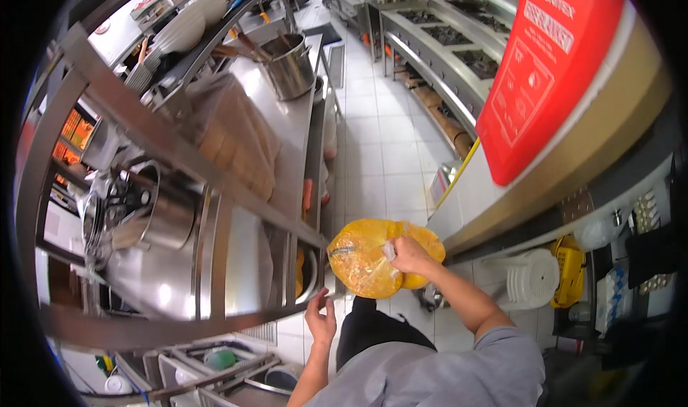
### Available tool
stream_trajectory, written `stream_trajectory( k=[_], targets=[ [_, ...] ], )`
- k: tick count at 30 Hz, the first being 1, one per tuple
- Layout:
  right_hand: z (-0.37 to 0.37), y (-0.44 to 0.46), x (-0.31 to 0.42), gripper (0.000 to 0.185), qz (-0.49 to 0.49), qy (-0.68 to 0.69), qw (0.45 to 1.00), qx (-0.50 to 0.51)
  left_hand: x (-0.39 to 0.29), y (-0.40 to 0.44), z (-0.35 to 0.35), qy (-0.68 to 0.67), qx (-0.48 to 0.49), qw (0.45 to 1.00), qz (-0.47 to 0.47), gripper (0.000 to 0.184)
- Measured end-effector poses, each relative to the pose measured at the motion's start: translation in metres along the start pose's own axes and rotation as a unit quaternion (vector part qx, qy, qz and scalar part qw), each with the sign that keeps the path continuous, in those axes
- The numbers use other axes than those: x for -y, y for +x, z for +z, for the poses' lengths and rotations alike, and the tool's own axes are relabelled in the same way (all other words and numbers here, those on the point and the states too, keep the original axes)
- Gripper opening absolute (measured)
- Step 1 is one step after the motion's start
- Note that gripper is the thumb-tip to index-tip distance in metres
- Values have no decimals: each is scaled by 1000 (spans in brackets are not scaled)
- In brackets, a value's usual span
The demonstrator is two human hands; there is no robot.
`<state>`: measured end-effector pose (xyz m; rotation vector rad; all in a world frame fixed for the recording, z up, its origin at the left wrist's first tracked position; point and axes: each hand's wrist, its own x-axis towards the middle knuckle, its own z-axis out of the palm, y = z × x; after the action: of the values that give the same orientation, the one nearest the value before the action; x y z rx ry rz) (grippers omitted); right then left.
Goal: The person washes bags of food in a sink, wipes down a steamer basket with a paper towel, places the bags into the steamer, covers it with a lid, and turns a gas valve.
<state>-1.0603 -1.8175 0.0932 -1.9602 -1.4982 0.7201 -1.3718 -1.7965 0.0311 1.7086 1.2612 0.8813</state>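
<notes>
A clear plastic bag of yellow-orange food [362, 267] hangs in front of my body, over the tiled floor. My right hand [410, 254] is closed on the gathered top of this bag. What exactly the food is, I cannot make out. My left hand [320, 319] is lower and to the left, apart from the bag, with its fingers spread and nothing in them. It is nearest to the edge of the steel shelf frame [215, 323].
A steel bench [287, 127] on the left carries a large pot [288, 74] and a plastic-covered stack of bread-like pieces [233, 138]. Gas burners [448, 34] line the right side. A red fire blanket case [537, 70] juts out near me. A white stool [534, 278] stands at lower right.
</notes>
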Motion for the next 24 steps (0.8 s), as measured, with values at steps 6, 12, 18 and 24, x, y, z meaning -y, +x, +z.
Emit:
stream_trajectory(
  k=[6,12,18,24],
  targets=[
    [-50,109,-54,24,78,81,982,-151,-118,232,104,-72,-90,952,283,26],
    [-117,182,-85,29,101,69,934,-335,-242,428,219,-217,-28,950,222,29],
    [-190,225,-102,24,235,77,885,-394,-350,467,349,-277,196,897,283,37],
    [-236,283,-174,21,321,112,798,-497,-429,532,527,-289,392,771,412,32]
  ],
)
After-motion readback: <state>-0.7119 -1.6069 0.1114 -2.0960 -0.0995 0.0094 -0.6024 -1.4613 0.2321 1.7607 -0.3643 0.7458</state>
